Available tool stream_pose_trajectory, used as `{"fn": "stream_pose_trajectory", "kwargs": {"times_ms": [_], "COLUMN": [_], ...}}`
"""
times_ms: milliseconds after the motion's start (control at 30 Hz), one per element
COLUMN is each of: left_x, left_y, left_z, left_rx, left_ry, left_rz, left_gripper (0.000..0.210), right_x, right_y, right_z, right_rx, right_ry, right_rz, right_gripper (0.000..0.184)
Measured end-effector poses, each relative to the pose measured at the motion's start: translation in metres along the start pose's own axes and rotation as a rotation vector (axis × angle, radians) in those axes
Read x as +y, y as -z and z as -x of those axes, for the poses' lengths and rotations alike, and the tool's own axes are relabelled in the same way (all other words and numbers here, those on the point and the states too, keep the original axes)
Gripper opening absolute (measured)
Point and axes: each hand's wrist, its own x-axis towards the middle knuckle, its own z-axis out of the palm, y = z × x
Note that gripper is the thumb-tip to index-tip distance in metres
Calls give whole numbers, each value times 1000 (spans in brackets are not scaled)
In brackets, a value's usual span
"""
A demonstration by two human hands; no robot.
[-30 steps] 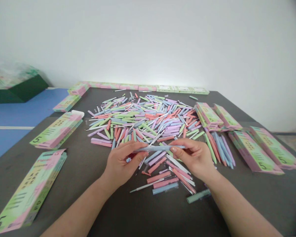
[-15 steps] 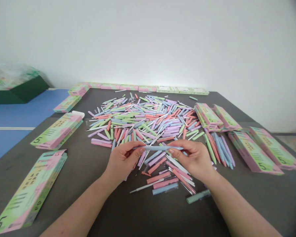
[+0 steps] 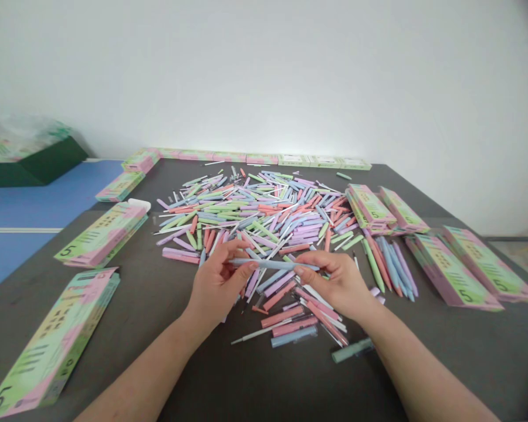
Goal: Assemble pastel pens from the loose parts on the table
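A light blue pen (image 3: 270, 265) is held level between my two hands, above the near side of a large heap of pen parts (image 3: 264, 205). My left hand (image 3: 215, 281) pinches its left end with thumb and fingers. Closed on the right end are the thumb and fingertips of my right hand (image 3: 334, 281). Below the pen lie loose pink barrels (image 3: 283, 316), white refills and a blue barrel (image 3: 294, 336) with a clear part. A grey-green barrel (image 3: 352, 350) rests near my right wrist.
Several finished-looking pens (image 3: 393, 266) lie side by side right of the heap. Pastel boxes (image 3: 455, 269) stand at the right, with more boxes (image 3: 53, 343) at the left and a row of boxes (image 3: 261, 159) along the back. A dark green bin (image 3: 35, 164) is at far left.
My right hand has shifted slightly left along the pen, and its grip has moved inward. The left fingers have lifted and curled a little around the left end.
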Motion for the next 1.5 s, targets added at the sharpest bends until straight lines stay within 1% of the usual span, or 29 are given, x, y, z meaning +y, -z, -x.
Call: {"fn": "stream_pose_trajectory", "kwargs": {"times_ms": [100, 200, 367, 567, 667, 800, 867, 933, 1000, 1067, 1167, 1233, 1267, 1300, 1367, 1500], "left_x": [-1, -1, -5, -13, -16, -15, -11, -7, -4, -3, -5, -6, -7, -8, -9, -11], "left_y": [-3, -3, -4, -2, -1, -2, -4, -5, -5, -5, -4, -3, -2, -2, -2, -2], "left_z": [-5, -7, -3, -3, -4, -4, -3, -4, -4, -6, -8, -9, -9, -9, -9, -10], "left_rx": [64, 96, 23, -4, -39, -77, -68, -33, -8, -7, -5, 15, 27, 37, 45, 58], "left_ry": [80, 102, 109, 88, 89, 63, 63, 75, 102, 129, 124, 100, 88, 75, 49, 24], "left_rz": [121, 129, 73, 0, 11, 86, 120, 139, 168, 210, 236, 209, 191, 174, 152, 114], "left_gripper": [35, 33, 33, 37, 38, 39, 39, 42, 47, 49, 47, 44, 42, 40, 35, 31], "right_x": [1, 1, 0, -3, -2, -2, -3, -5, -5, -3, 6, 14, 18, 22, 29, 37], "right_y": [-3, -6, -9, -11, -10, -9, -9, -10, -10, -7, 7, 23, 32, 42, 63, 96], "right_z": [0, 1, 2, 2, 1, 0, 0, 0, -1, -2, -7, -13, -15, -18, -22, -18], "right_rx": [-66, -77, -120, -143, -144, -149, -142, -143, -155, -154, -106, -63, -15, 29, 88, 154], "right_ry": [70, 92, 91, 96, 84, 81, 90, 97, 88, 63, -12, -101, -156, -226, -402, -536], "right_rz": [61, 81, 114, 140, 161, 173, 168, 178, 210, 252, 281, 298, 332, 387, 569, 707], "right_gripper": [15, 14, 14, 14, 13, 13, 12, 13, 14, 15, 18, 21, 22, 24, 27, 28]}}
